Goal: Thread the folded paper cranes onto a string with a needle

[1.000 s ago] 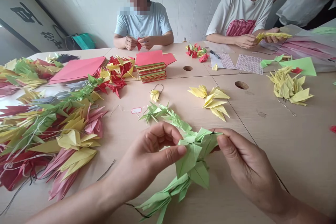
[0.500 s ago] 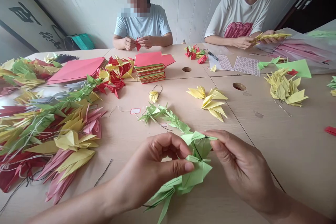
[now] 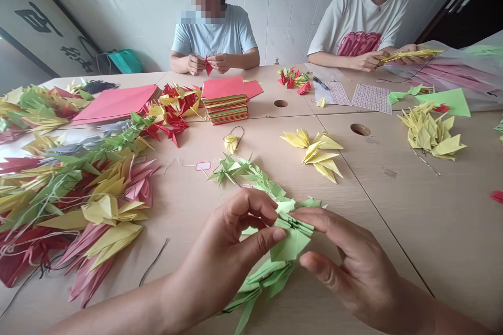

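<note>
L hand (image 3: 243,235): thumb & fingers clamped on green paper chain (image 3: 291,246), folds pinched in a tight row at fingertips. R hand (image 3: 353,256): thumb & index apart, index against the chain's far R edge, thumb lower, clear of paper. Chain loc.: betw. both hands, one end trailing below them twd. viewer, other part lying on table (image 3: 412,230) beyond L hand.

Beyond L hand: white label w/ red border (image 3: 203,166), sm. yellow piece w/ dark cord (image 3: 231,143); further off, stack of colored paper (image 3: 226,110). L of same hand: lg. mixed pile of folded paper (image 3: 98,188), red, yellow, green & pink. Dark thread (image 3: 155,261) on tabletop, just beyond L forearm.

Beyond R hand: yellow folded pieces (image 3: 322,158); further R, yellow cluster (image 3: 430,131). Far side, opp. hands: person in lt. blue (image 3: 216,36) w/ red paper in fingers; person in white (image 3: 361,26) w/ yellow strips, R of first.
</note>
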Available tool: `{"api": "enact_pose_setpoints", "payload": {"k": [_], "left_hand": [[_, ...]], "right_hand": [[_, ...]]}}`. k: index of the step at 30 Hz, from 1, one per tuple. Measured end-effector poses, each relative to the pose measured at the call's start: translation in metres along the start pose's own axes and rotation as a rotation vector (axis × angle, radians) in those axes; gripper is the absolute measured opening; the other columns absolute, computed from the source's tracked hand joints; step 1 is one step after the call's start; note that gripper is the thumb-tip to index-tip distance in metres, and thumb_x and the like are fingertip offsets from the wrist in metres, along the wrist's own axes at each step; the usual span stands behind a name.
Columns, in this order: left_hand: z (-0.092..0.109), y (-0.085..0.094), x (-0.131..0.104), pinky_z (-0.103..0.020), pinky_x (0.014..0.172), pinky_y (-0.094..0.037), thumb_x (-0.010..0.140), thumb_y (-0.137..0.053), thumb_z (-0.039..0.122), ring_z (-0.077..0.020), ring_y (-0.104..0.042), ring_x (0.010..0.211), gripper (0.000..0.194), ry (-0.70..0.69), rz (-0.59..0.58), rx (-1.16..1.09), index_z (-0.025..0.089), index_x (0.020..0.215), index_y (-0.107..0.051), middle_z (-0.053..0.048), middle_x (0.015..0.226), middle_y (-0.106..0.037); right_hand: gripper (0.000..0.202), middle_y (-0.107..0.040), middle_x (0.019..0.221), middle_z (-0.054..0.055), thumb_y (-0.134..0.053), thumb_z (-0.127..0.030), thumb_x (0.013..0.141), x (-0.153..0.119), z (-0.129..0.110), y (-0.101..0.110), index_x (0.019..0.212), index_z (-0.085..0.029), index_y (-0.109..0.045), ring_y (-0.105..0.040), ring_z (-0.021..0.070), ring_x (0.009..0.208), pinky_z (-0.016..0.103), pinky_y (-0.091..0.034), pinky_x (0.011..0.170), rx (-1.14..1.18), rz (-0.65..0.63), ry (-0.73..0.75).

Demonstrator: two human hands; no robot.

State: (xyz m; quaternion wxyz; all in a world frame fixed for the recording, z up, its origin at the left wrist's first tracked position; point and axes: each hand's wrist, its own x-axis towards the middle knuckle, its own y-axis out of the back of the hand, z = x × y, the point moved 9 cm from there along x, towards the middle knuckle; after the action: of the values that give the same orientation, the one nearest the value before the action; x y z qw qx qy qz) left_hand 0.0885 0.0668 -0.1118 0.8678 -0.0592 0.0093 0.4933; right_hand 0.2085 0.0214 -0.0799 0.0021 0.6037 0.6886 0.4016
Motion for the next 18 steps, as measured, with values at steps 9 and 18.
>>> {"api": "enact_pose_setpoints", "payload": {"k": [9,18], "left_hand": [[0.0014,-0.0043,-0.0010,-0.031,0.076,-0.046,0.086,-0.063,0.033,-0.0159,-0.056,0.080,0.019,0.068,-0.059,0.080,0.015,0.091,-0.059,-0.004,0.084,-0.061],[-0.0014,-0.0036,0.0000,-0.028,0.072,-0.046,0.082,-0.067,0.033,-0.0141,-0.054,0.075,0.019,0.074,-0.026,0.074,0.017,0.082,-0.058,-0.001,0.078,-0.060]], "right_hand": [[0.021,-0.073,0.096,0.005,-0.060,-0.019,0.087,0.0009,0.0012,0.0001,0.108,-0.021,-0.061,-0.069,0.0156,0.088,0.022,-0.057,0.078,-0.003,0.032,-0.065],[0.021,-0.070,0.094,0.003,-0.054,-0.016,0.089,-0.0004,0.0013,-0.0020,0.109,-0.019,-0.061,-0.066,0.0122,0.091,0.019,-0.054,0.081,0.006,0.005,-0.079]]}}
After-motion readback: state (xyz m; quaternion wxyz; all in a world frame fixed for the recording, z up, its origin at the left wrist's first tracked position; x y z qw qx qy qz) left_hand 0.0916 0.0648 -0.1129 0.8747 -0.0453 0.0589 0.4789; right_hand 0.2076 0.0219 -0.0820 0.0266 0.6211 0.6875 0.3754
